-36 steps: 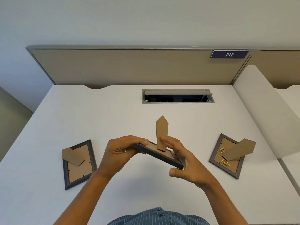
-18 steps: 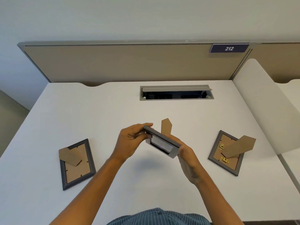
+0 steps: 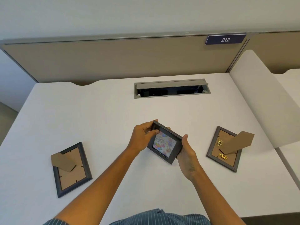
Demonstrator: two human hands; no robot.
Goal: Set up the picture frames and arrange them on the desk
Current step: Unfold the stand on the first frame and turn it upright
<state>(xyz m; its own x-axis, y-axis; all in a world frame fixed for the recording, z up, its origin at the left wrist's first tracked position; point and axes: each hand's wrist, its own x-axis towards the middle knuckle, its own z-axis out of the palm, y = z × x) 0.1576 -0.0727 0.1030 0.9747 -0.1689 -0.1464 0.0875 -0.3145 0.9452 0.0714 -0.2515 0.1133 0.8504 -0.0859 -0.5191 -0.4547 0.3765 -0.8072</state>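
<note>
My left hand (image 3: 142,138) and right hand (image 3: 186,151) grip the picture frame (image 3: 164,144) by opposite edges, picture toward me, its stand probably open behind, ready for standing on the desk (image 3: 100,114).

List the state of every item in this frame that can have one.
Held frame: gripped by both hands, picture side up.
Left frame: face down on desk, stand partly raised.
Right frame: face down, stand raised.
Cable hatch: lid open.
Left hand: closed on frame.
Right hand: closed on frame.
</note>
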